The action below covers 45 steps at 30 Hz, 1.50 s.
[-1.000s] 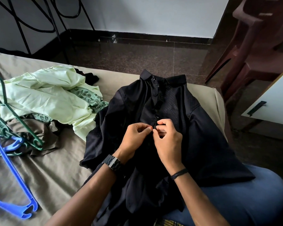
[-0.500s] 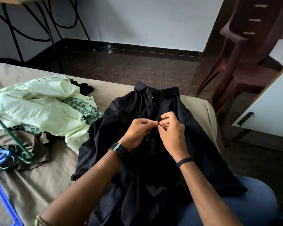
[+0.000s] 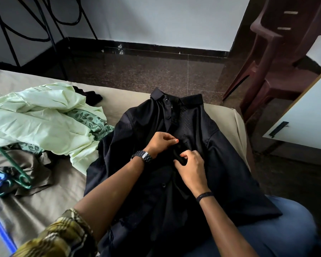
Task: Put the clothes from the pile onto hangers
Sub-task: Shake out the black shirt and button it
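Observation:
A black shirt (image 3: 220,156) lies face up on the bed, collar away from me, its lower part draped over my lap. My left hand (image 3: 160,142) pinches the left edge of the button placket at mid-chest. My right hand (image 3: 190,168) grips the placket just below and to the right of it. The top buttons near the collar are fastened. A pile of clothes (image 3: 39,119), pale green on top with leaf-print and brown pieces beneath, sits to the left. Green hangers (image 3: 23,180) and a blue hanger (image 3: 0,230) lie at the left edge.
The bed (image 3: 50,197) has a beige-brown sheet. A dark brown plastic chair (image 3: 278,58) stands on the granite floor at the right, beside a white cabinet door (image 3: 308,115). A black metal frame (image 3: 50,32) stands at the back left.
My hands have separated: the right moved down the placket toward me, the left stays at mid-chest. The camera view has shifted right, so less of the hangers shows.

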### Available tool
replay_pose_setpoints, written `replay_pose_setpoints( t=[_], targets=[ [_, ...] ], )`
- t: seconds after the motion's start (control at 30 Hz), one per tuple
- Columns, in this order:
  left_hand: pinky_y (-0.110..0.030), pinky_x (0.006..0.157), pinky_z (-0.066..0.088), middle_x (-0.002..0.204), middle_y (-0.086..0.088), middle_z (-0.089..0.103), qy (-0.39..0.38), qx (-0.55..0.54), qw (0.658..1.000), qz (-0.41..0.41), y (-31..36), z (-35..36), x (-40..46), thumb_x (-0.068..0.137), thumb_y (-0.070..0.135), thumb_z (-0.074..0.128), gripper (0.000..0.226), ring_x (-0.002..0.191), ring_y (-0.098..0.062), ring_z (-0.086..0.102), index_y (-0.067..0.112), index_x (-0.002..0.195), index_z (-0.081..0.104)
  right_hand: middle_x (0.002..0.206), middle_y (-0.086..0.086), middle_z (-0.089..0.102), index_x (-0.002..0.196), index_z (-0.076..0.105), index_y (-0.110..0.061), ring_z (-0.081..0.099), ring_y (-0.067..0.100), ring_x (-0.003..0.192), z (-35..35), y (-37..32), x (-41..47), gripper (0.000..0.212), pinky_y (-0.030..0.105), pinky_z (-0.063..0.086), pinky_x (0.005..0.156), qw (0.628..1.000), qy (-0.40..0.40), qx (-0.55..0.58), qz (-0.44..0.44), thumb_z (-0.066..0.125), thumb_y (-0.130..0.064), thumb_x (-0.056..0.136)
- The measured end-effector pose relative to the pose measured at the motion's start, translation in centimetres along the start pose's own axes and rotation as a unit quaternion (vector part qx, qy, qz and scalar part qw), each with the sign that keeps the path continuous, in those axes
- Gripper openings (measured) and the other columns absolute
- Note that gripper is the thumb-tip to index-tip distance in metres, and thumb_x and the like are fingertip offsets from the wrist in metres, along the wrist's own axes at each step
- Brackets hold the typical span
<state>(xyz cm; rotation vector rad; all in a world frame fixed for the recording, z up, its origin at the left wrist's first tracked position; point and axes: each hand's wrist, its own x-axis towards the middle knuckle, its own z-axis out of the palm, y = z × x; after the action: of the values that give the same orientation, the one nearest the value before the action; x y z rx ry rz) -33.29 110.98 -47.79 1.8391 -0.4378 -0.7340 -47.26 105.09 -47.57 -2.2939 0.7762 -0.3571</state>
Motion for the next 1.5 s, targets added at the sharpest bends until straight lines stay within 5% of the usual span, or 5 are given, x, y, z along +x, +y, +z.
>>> replay_pose_setpoints(
  t=[0.3,0.63,0.77,0.97,1.5],
  targets=[
    [-0.014,0.054,0.05,0.076,0.0,0.067,0.088,0.094,0.991,0.045,-0.7,-0.7,-4.1,0.083,0.009,0.07,0.008,0.055,-0.007,0.06,0.013,0.09,0.067,0.111,0.007,0.057,0.116,0.063,-0.008,0.049,0.023,0.11,0.0,0.2,-0.3,0.037,0.025,0.038,0.094,0.996,-0.034,-0.077,-0.03,0.069,-0.025,0.085],
    [-0.009,0.072,0.044,0.085,0.005,0.068,0.102,0.138,0.985,0.027,-3.0,1.3,-7.4,0.082,0.01,0.069,0.016,0.081,-0.003,0.061,0.014,0.098,0.071,0.072,-0.002,0.062,0.098,0.054,-0.014,0.057,0.022,0.083,-0.2,1.0,-0.9,0.021,0.017,0.033,0.068,0.998,-0.005,0.026,-0.055,0.057,0.001,0.084],
    [-0.017,0.069,0.044,0.079,0.004,0.064,0.098,0.165,0.981,0.025,-2.5,2.0,-7.3,0.085,0.011,0.062,0.017,0.08,-0.01,0.06,0.015,0.1,0.069,0.071,0.0,0.059,0.084,0.052,-0.017,0.057,0.023,0.078,0.0,0.9,-1.0,0.008,0.024,0.036,0.064,0.998,0.011,0.042,-0.034,0.06,-0.014,0.084],
    [-0.026,0.087,0.047,0.105,-0.004,0.068,0.071,0.219,0.973,0.034,-2.7,2.3,-7.2,0.088,0.008,0.054,0.035,0.101,-0.016,0.062,0.02,0.12,0.064,0.075,-0.003,0.061,0.091,0.061,-0.012,0.057,0.018,0.085,0.1,0.7,-0.7,0.028,0.033,0.049,0.077,1.0,-0.007,0.018,0.023,0.073,-0.035,0.08],
    [-0.033,0.077,0.05,0.091,0.001,0.067,0.062,0.246,0.964,0.08,-3.0,2.7,-7.3,0.088,0.028,0.063,0.013,0.088,-0.015,0.061,0.018,0.094,0.069,0.065,0.005,0.056,0.063,0.056,-0.004,0.051,0.017,0.06,-0.7,1.4,-1.0,0.024,0.023,0.035,0.056,0.994,0.063,0.089,0.007,0.064,-0.015,0.083]
  ],
)
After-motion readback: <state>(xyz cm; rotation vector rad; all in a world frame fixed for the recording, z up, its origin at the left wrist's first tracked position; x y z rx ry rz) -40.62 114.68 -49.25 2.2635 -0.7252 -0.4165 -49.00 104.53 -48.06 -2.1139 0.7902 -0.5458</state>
